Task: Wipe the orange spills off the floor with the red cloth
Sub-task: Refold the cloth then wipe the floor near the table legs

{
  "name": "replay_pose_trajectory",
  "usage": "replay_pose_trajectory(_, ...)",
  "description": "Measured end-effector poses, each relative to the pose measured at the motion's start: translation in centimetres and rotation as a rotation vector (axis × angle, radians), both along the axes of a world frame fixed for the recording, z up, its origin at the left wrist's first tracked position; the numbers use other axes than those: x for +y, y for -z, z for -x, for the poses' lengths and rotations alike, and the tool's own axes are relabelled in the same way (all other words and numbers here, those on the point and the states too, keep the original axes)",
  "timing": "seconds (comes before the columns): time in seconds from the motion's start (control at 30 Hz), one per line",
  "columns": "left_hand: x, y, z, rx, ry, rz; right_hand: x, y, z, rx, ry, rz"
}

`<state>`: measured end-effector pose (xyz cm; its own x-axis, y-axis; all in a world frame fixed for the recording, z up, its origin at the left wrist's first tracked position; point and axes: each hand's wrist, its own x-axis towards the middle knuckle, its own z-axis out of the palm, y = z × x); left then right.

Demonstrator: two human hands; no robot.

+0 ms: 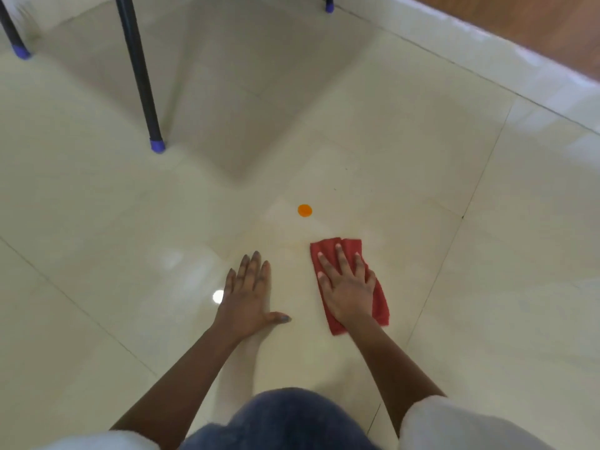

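Your right hand [347, 287] is flat on the cloth [380, 303], palm down, fingers straight and spread. It's pressing the cloth to the floor [470, 287], not gripping it. The cloth is folded into a longish strip, poking out past your fingertips and back under your wrist.

Your left hand [248, 297] is just beside it, bare on the tile. It's flat too, fingers straight and thumb stuck out toward the cloth but not touching it.

One round orange spill [305, 210] sits just ahead of both hands, roughly between them and nearer the right one, with a small gap to the cloth's front edge.

Well ahead of your left hand a black leg [139, 76] stands on a blue cap [157, 146]. Your denim knee [285, 420] is right below the hands.
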<state>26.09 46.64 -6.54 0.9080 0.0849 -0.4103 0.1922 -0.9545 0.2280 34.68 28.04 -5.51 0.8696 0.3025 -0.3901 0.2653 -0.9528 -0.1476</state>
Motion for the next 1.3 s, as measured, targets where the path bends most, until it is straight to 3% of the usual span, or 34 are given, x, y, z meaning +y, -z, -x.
replay_pose_trajectory(0.2,2.6,-0.9,-3.4,-0.019,-0.047,-0.005,-3.2,1.0,-0.1,-0.111,0.118,-0.020)
replay_pose_trajectory(0.37,5.4,1.5,-5.8,-0.024,-0.094,-0.044,-2.8,2.8,-9.2,-0.191,0.255,-0.027)
replay_pose_trajectory(0.47,5.8,3.1,-5.3,-0.057,-0.088,0.000,4.1,3.6,-13.3,-0.244,0.096,-0.022)
replay_pose_trajectory(0.57,5.7,2.8,-4.8,-0.107,-0.119,0.033,10.4,3.8,-10.1,-0.193,-0.259,-0.115)
replay_pose_trajectory(0.63,6.0,2.5,-4.1,-0.121,-0.126,0.031,9.6,3.7,-5.6,-0.202,-0.478,-0.192)
replay_pose_trajectory(0.7,6.3,2.3,-3.6,-0.103,-0.131,0.033,5.3,3.9,-3.8,-0.236,-0.562,-0.242)
replay_pose_trajectory(0.8,6.4,2.2,-3.6,-0.068,-0.165,0.074,0.4,4.5,-9.6,-0.295,-0.436,-0.158)
replay_pose_trajectory(0.93,6.4,2.5,-3.7,-0.072,-0.166,0.090,7.2,3.8,-17.7,-0.251,-0.211,-0.082)
replay_pose_trajectory(1.03,6.6,2.4,-3.6,-0.079,-0.165,0.113,13.0,4.1,-12.7,-0.221,-0.413,-0.146)
replay_pose_trajectory(1.13,6.7,2.1,-3.5,-0.081,-0.157,0.116,9.4,4.3,-4.5,-0.250,-0.624,-0.268)
replay_pose_trajectory(1.2,6.6,2.0,-3.5,-0.076,-0.164,0.113,4.0,4.1,-3.6,-0.238,-0.628,-0.287)
replay_pose_trajectory(1.3,6.3,1.8,-3.8,-0.051,-0.166,0.091,0.9,4.5,-9.7,-0.320,-0.509,-0.194)
